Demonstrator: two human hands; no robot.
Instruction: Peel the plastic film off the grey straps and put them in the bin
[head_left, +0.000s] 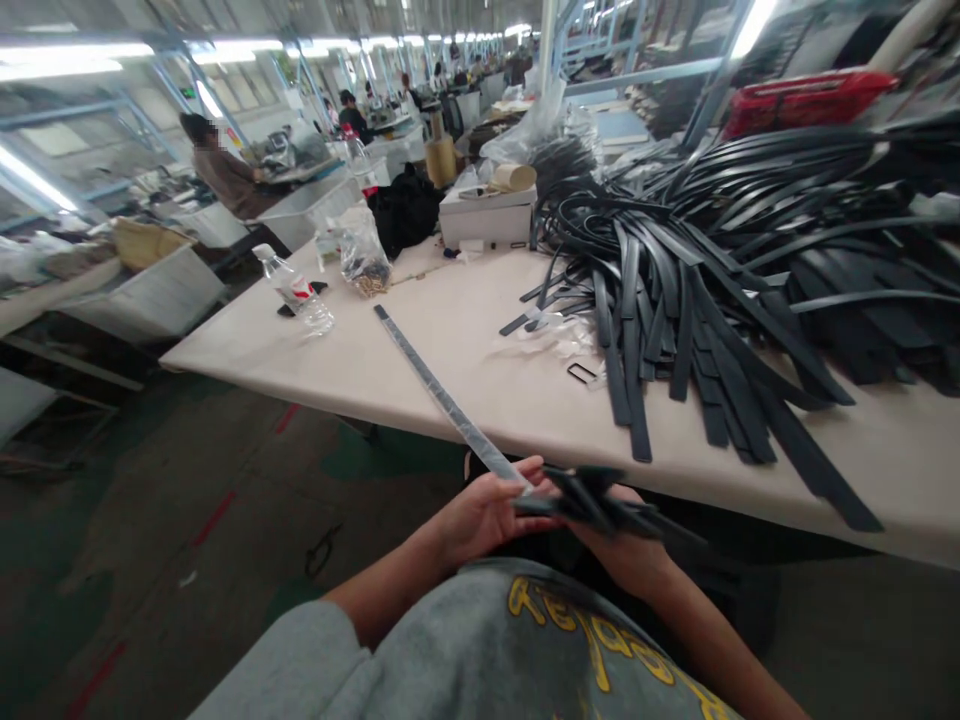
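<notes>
My left hand (480,515) is closed on the near end of a long flat strap (442,398). This strap looks grey and shiny, perhaps under clear film, and its far end lies on the table. Beside it, close to my body, my right hand (626,555) grips a bunch of black straps (592,500), blurred by motion. Its fingers are partly covered by the bunch. Some of the black pieces reach across to my left fingers. A small black rectangular buckle (582,373) rests on the table ahead of my right hand.
A large heap of black straps (675,300) covers the table's (352,370) right side. Toward the back stand a plastic bottle (296,292), a clear bag of small metal parts (366,262), black cloth (407,208) and a white box (486,215). A person (225,170) sits at the left.
</notes>
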